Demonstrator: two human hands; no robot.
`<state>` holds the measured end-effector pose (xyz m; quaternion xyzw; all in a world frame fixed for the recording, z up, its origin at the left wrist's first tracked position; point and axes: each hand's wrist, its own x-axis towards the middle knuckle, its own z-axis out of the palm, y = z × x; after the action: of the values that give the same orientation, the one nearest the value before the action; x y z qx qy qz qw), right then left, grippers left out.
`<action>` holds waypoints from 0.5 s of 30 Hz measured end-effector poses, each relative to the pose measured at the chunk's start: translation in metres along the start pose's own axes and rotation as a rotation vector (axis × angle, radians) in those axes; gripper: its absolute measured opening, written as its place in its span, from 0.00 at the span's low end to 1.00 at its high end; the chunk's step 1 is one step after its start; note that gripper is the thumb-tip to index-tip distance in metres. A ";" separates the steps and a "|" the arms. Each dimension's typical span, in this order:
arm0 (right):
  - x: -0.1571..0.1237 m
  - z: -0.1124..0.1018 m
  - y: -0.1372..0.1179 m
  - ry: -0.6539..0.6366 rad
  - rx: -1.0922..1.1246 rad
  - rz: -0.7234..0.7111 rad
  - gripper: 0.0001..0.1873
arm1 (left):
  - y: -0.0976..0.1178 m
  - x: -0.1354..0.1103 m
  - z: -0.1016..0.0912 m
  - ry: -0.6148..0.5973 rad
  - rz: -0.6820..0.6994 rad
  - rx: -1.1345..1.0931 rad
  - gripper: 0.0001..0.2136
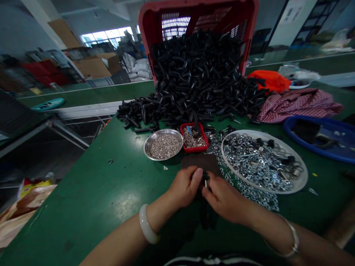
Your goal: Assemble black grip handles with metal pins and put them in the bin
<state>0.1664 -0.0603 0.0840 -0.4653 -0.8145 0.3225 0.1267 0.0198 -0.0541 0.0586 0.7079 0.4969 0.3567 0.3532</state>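
My left hand (185,186) and my right hand (225,198) meet over the green table (111,192), both closed round a small black part with a metal screw end (205,180). The black part's lower length (205,218) hangs down between my wrists. Just beyond my fingers lies a dark brown pad (202,162). Behind it stand a round steel bowl of small silver pieces (163,145), a small red tray of metal bits (193,137) and a wide white plate heaped with nuts and washers (263,160).
A tipped red crate (195,22) spills a large heap of black curved handles (194,77) across the table's far side. A checked cloth (296,103), an orange cloth (270,80) and a blue tub (318,138) lie at right. The table's left edge drops to the floor.
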 end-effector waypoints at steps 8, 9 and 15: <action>0.041 0.022 0.039 -0.028 0.607 0.220 0.19 | -0.013 0.026 -0.006 -0.073 -0.133 0.392 0.24; 0.045 0.024 0.041 0.024 0.687 0.232 0.21 | -0.010 0.027 -0.007 -0.088 -0.110 0.474 0.26; 0.046 0.027 0.034 0.191 1.165 0.188 0.18 | -0.004 0.024 0.006 -0.089 -0.048 0.685 0.51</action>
<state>0.1512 -0.0204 0.0375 -0.4161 -0.4439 0.6829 0.4045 0.0296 -0.0314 0.0560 0.7884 0.5884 0.1295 0.1247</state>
